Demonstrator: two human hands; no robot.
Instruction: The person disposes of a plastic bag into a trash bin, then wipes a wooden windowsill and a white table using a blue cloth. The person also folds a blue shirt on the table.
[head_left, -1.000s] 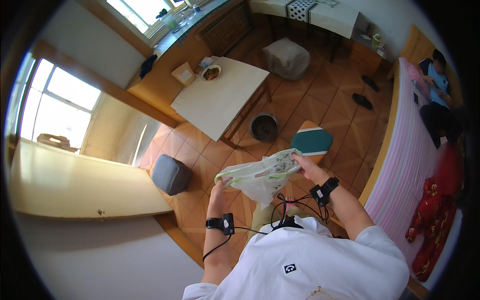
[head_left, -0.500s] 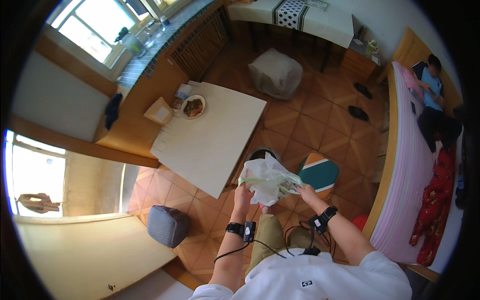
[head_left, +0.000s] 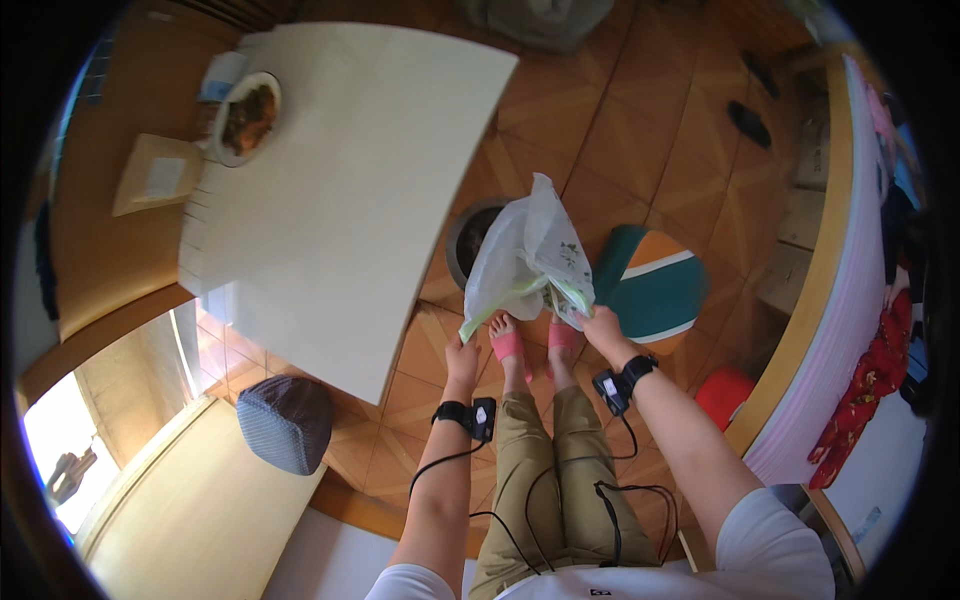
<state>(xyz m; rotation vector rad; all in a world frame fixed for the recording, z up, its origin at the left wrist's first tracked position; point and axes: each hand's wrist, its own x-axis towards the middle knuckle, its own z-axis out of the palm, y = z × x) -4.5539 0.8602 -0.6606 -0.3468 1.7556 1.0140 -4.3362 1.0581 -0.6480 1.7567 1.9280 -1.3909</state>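
Bag (head_left: 543, 235) white, translucent, crumpled, green-edged; print perhaps leafy.

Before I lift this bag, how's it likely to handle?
The bag is probably floppy, since it hangs in loose creases between your left hand and right hand. It looks light for its size, its film being thin and translucent. Its far part may flap or fold, as your fingers seem to pinch only the near, green-edged side.

Head-height view (fisheye), steeply downward
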